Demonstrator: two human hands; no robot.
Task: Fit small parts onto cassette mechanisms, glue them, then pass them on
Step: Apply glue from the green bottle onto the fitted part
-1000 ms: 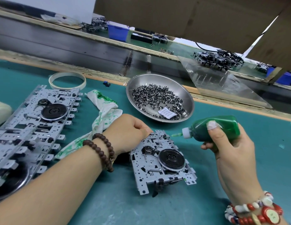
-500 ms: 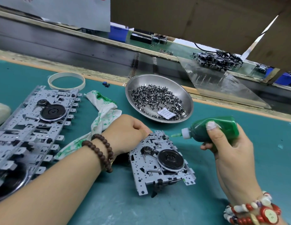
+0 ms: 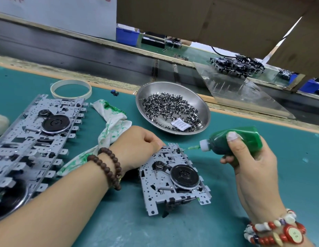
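Squeeze the bottle (image 3: 244, 139) your right hand (image 3: 251, 161) grips too hard and glue floods the mechanism (image 3: 173, 177) (your left hand (image 3: 137, 148), fingers curled, steadies its corner).

Near edge of the teal worktop (image 3: 173, 232): open between the forearms | right edge: open mat | left edge: blocked by a row of grey metal cassette mechanisms (image 3: 34, 139) | far edge: round steel dish of small metal parts (image 3: 173, 107), cream tape ring (image 3: 71, 90), green-stained white rag (image 3: 110, 125) | beyond far edge: sloping clear plastic sheet (image 3: 244, 93).
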